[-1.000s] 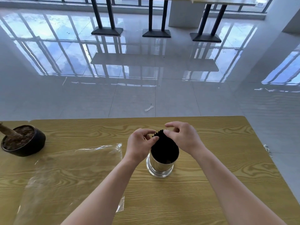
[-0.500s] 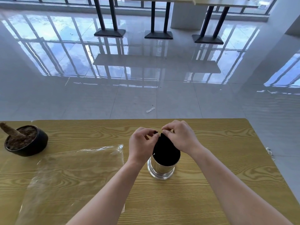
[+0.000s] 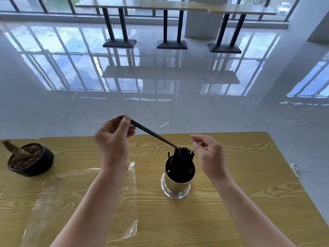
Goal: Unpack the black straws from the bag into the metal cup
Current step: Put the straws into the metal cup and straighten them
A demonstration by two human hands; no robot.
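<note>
Both hands have parted: our left hand [image 3: 112, 139] now pinches one thin black plastic straw [image 3: 151, 133] above the shiny metal cup [image 3: 178, 182], already full; right hand's fingers [image 3: 197, 141] hang loosely open, empty beside it; the clear plastic bag [image 3: 71, 193] lies emptied.

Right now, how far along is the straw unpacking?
Nearly done. Most black straws already stand in the metal cup, and the clear bag lies flat, seemingly empty. The left hand pinches a couple of straws angled toward the cup; the right hand hovers open. Left: dropping those in.
</note>
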